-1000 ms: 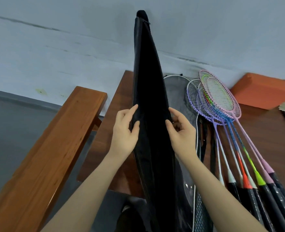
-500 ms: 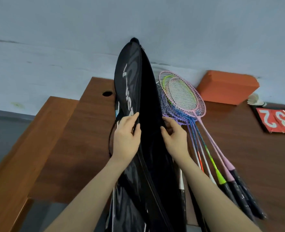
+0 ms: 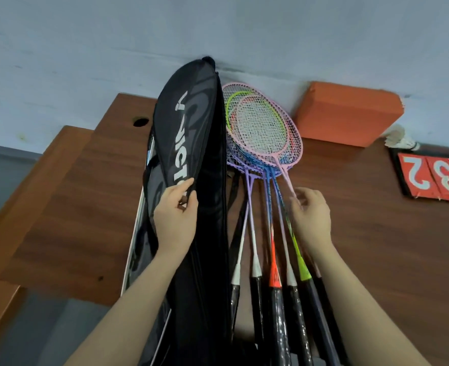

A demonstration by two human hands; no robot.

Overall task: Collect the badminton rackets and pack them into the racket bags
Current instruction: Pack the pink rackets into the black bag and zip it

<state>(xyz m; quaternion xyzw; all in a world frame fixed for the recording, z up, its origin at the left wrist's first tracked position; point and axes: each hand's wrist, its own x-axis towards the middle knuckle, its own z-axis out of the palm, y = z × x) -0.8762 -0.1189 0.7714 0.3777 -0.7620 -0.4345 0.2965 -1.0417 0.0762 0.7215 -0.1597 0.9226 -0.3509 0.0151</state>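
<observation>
Right hand (image 3: 310,215) is hovering with fingers loosely spread, fingertips (image 3: 296,198) just reaching the pink racket (image 3: 268,133) shaft, can't tell if actually pinching it yet. Left hand (image 3: 176,215) is gripping the edge of the black racket bag (image 3: 191,143), fingers curled over the flap, holding it open and upright. Landmark is the bag: the stack of rackets (image 3: 263,207) is lying just right of it on the wooden table (image 3: 67,212), heads toward the wall, handles pointing back at the person, long axes running roughly parallel to the bag. Right hand is the nearer one to the rackets, sitting over the shafts. Orange block (image 3: 347,112) is further right of the bag against the wall, scoreboard cards (image 3: 434,178) further right again. Probably the next step is lifting the top racket leftward into the bag opening.
</observation>
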